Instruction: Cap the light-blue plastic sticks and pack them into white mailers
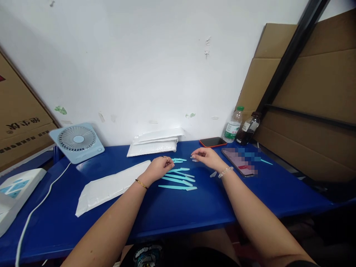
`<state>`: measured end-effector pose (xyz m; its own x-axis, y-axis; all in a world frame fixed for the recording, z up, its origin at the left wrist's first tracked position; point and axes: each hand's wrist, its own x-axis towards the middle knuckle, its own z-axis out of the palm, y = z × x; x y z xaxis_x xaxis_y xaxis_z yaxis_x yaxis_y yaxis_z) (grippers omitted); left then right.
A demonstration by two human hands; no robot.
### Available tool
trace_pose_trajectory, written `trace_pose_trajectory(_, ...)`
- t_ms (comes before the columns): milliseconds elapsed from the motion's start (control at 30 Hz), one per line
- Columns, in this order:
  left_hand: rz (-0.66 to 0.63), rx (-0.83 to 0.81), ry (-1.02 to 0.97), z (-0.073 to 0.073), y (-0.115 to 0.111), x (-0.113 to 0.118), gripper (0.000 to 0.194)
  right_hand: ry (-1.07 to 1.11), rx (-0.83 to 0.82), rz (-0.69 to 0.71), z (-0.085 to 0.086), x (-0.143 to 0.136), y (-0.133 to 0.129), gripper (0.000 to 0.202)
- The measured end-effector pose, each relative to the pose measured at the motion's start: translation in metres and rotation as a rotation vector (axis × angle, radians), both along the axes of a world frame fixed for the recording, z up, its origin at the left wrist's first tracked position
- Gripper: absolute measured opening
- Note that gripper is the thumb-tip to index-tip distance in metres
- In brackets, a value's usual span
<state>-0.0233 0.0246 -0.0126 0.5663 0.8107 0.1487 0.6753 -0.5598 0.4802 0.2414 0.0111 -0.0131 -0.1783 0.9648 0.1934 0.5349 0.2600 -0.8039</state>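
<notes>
My left hand (pixel 160 169) is closed in a pinch at the left ends of several light-blue eyebrow razors (pixel 178 188). Its fingertips hide whatever may be between them. The razors lie roughly side by side on the blue table (pixel 189 211), handles toward the right. My right hand (pixel 207 157) has its thumb and fingers drawn together at a small translucent plastic piece (pixel 195 160), like a blade cover. Another translucent piece (pixel 213 174) lies near my right wrist. Left of my left hand is a flat white packet (pixel 111 187).
White packets (pixel 152 146) are stacked against the wall. A blue fan (pixel 79 142) and a white device (pixel 20 196) stand at left, with a cable (pixel 41 204). At right are an orange-edged phone (pixel 213 142), another phone (pixel 239 162), a water bottle (pixel 233 126) and a dark bottle (pixel 248 129).
</notes>
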Motion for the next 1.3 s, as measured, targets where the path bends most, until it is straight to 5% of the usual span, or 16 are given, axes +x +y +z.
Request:
trace_pose_trajectory(100, 0.094, 0.202, 0.106, -0.003, 0.005, -0.003, 0.018, -0.360, 0.101, -0.176, -0.010, 0.008, 0.008, 0.011)
trace_pose_trajectory(233, 0.172, 0.213, 0.199, -0.007, 0.012, -0.005, 0.015, -0.493, 0.037, -0.141, -0.024, 0.008, 0.015, 0.007)
trace_pose_trajectory(467, 0.162, 0.137, 0.183, -0.007, 0.012, -0.005, 0.011, -0.441, 0.027, -0.059, -0.027, 0.003, 0.015, 0.004)
trace_pose_trajectory(800, 0.134, 0.047, 0.019, -0.001, 0.008, -0.004, 0.017, -0.133, 0.020, 0.056, 0.003, -0.012, -0.005, 0.017)
trace_pose_trajectory(1000, 0.111, 0.051, 0.007, 0.001, 0.005, 0.000, 0.016, -0.136, 0.038, 0.088, 0.001, -0.019, -0.005, 0.020)
trace_pose_trajectory(1300, -0.082, 0.005, 0.017, 0.004, -0.001, 0.002, 0.023, -0.157, -0.088, 0.326, 0.002, -0.011, -0.008, 0.023)
